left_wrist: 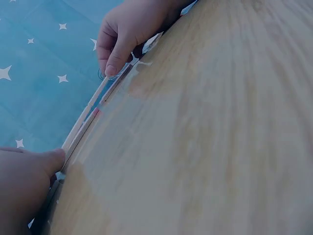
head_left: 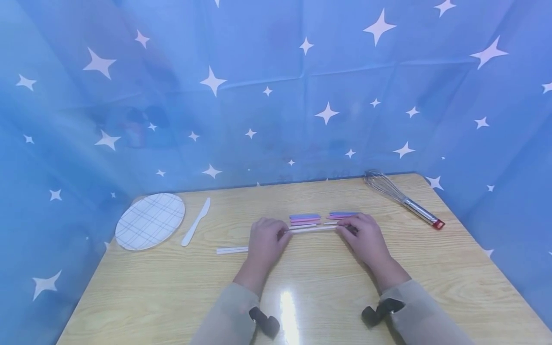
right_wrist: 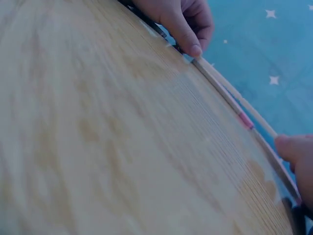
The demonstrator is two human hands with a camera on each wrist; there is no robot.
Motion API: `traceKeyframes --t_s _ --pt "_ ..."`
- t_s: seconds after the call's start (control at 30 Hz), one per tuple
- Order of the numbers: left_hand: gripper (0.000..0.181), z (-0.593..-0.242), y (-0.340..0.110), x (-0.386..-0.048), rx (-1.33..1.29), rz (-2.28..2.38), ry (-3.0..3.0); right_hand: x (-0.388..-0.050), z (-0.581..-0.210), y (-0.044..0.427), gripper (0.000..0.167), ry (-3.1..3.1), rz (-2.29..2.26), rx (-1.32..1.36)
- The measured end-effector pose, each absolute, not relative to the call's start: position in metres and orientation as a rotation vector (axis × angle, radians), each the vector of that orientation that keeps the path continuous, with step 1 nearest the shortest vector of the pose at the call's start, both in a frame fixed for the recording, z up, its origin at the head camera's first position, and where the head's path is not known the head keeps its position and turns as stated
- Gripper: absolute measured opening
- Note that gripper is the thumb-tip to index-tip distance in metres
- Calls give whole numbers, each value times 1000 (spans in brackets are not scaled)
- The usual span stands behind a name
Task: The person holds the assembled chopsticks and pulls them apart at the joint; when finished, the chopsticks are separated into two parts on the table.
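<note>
A thin pale stick [head_left: 314,229] lies crosswise between both hands in the head view. My left hand [head_left: 265,239] pinches its left end between thumb and fingers, and my right hand [head_left: 364,237] pinches the other end. Both wrist views show the stick [left_wrist: 85,112] slightly above the tabletop. Just behind it lie two groups of short purple, pink and white sticks: a left group [head_left: 305,219] and a right group [head_left: 341,214], the latter partly covered by the right hand. Beside the left hand, a pair of white sticks [head_left: 232,250] runs partly out of sight behind the wrist.
On the left of the wooden table [head_left: 164,297] are a white checked plate [head_left: 151,223] and a white knife [head_left: 196,223]. A wire whisk [head_left: 405,199] with a red-tipped handle lies at the back right. Blue star-patterned cloth [head_left: 267,124] hangs behind and around the table.
</note>
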State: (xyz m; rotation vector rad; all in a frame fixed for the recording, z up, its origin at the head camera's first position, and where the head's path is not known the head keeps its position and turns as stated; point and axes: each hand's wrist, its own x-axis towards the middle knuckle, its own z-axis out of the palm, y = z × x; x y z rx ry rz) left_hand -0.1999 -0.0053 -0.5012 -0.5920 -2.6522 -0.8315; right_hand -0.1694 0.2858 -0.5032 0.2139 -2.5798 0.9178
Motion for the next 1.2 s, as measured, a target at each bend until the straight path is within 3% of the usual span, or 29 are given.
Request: traceKeyframes --t_s 1.2 --pt "6 -501 -4 -201 -527 -837 -2722 -170 -500 305 9 -2688 889 300"
